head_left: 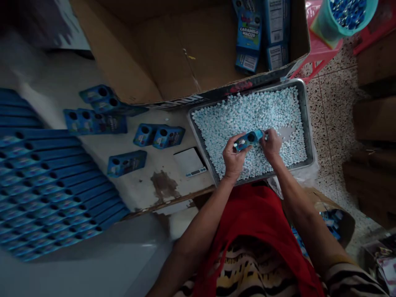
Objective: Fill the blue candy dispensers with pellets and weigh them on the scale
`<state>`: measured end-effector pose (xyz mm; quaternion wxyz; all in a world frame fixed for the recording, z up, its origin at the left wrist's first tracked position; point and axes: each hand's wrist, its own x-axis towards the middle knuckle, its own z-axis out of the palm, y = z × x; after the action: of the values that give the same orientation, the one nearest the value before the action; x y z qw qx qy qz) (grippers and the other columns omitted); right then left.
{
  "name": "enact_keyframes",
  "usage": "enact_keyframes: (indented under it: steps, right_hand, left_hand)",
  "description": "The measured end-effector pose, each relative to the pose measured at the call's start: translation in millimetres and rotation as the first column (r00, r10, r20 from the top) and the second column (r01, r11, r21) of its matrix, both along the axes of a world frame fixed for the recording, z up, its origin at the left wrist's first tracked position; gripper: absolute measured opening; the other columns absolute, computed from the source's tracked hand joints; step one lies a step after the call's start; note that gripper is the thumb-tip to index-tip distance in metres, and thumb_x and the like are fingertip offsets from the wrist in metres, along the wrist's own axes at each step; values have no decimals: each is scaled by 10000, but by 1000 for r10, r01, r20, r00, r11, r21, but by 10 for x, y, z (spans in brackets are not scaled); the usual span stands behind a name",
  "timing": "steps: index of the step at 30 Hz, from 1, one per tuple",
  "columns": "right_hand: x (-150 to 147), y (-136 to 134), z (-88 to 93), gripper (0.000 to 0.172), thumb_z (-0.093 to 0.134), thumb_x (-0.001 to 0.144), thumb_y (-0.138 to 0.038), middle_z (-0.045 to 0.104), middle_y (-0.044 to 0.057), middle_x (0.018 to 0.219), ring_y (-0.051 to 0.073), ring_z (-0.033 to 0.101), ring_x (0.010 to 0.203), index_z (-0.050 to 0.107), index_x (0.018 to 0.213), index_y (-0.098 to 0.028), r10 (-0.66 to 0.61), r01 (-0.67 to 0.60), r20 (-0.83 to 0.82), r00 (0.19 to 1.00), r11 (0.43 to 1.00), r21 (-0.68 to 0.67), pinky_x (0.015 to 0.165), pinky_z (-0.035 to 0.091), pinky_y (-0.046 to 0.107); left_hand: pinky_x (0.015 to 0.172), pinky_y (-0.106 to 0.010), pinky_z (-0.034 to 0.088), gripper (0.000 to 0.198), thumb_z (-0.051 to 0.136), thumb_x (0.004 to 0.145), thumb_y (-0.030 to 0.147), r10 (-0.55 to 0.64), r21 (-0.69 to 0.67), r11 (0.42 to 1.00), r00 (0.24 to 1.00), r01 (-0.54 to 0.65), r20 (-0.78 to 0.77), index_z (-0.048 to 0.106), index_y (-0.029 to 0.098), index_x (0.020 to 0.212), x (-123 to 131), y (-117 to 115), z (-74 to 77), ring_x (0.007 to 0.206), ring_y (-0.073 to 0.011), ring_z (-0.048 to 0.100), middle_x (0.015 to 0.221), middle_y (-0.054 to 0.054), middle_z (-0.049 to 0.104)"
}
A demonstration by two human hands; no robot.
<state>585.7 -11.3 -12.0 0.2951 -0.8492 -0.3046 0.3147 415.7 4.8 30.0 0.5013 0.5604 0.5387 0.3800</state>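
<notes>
Over a tray (307, 123) of pale pieces (244, 111), the left hand (234, 159) holds a blue box (248, 140) (printed, with a dark round spot), its lighter end touching the right hand (271, 143), fingers bunched, grip unclear.

Stacked blue boxes (58, 177) are cut off by the left edge. Print on the held box (243, 142) is illegible.

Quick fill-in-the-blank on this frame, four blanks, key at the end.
1. The left hand holds a small box that is mainly ____.
2. The right hand is at the box end nearer the picture's ____ edge.
3. The flat white device lies in the picture ____ of the metal tray.
4. The person's apron is ____.

Missing words: blue; right; left; red
</notes>
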Motion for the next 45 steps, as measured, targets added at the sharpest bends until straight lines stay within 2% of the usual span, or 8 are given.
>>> enact_keyframes:
  steps: [5, 9, 12, 17, 26, 32, 37, 45]
  right_hand:
    - [-39, 163, 353, 314, 720, 864, -491, 485, -54, 659, 130, 410, 552, 511, 778, -273, -294, 439, -767, 570, 898, -18, 467, 343, 239]
    - [-90, 171, 831, 268, 740, 874, -399, 452, -65, 650, 118, 375, 530, 514, 807, -272, -55, 556, -973, 224, 828, 81, 421, 353, 219]
    - [-197, 217, 1116, 235, 727, 915, -344, 459, -55, 657, 123, 433, 554, 523, 823, -275, 80, 606, -988, 129, 783, 143, 439, 411, 206]
    - [-337, 325, 1348, 211, 741, 911, -374, 625, -8, 810, 121, 556, 659, 571, 845, -268, 100, 621, -978, 183, 760, 194, 515, 467, 219]
    - [-543, 336, 1418, 418, 707, 978, -577, 518, -17, 700, 144, 497, 617, 532, 749, -274, 14, 463, -745, 667, 776, 429, 632, 505, 295]
    - [-296, 389, 1147, 428, 597, 1113, -496, 279, -103, 548, 96, 302, 448, 487, 773, -259, -114, 766, -955, 272, 626, 144, 516, 419, 216]
    - [81, 176, 878, 385, 508, 1133, -406, 595, -35, 655, 92, 568, 550, 531, 789, -235, -498, 755, -867, -5, 566, -330, 506, 487, 178]
    - [193, -221, 742, 243, 897, 791, -352, 742, 7, 802, 109, 678, 690, 726, 864, -195, -459, 537, -713, 530, 832, -136, 641, 602, 203]
  left_hand:
    - [1105, -456, 586, 321, 844, 906, 270, -111, 130, 983, 981, 132, -156, 755, 255, 1214, -212, 160, 247, 1196, -272, 739, 1230, -70, 797]
    - [1043, -462, 574, 403, 813, 789, 99, -153, 226, 943, 923, 243, -354, 779, 267, 1154, -412, 262, 466, 1102, -294, 712, 1135, -56, 794]
    - [984, -444, 565, 403, 797, 762, 66, -180, 214, 935, 899, 283, -399, 785, 264, 1113, -465, 278, 536, 1036, -298, 692, 1060, -61, 780]
    - [956, -403, 570, 294, 823, 834, 150, -175, 197, 949, 930, 248, -324, 775, 244, 1108, -433, 241, 529, 1045, -277, 706, 1076, -59, 778]
    - [962, -386, 577, 337, 935, 809, 222, -159, 116, 975, 961, 189, -224, 775, 246, 1105, -276, 219, 439, 1043, -263, 716, 1077, -44, 774]
    - [964, -366, 561, 377, 930, 790, 124, -149, 144, 973, 966, 182, -211, 782, 239, 1117, -332, 266, 434, 1051, -248, 717, 1075, -34, 769]
    - [982, -353, 569, 374, 895, 795, 56, -126, 92, 986, 983, 139, -134, 777, 235, 1102, -360, 207, 344, 1074, -236, 725, 1101, -40, 768]
    - [995, -343, 567, 411, 942, 735, 123, -70, -98, 993, 997, 72, 28, 788, 236, 1098, -393, 209, 286, 1074, -228, 729, 1110, -34, 769]
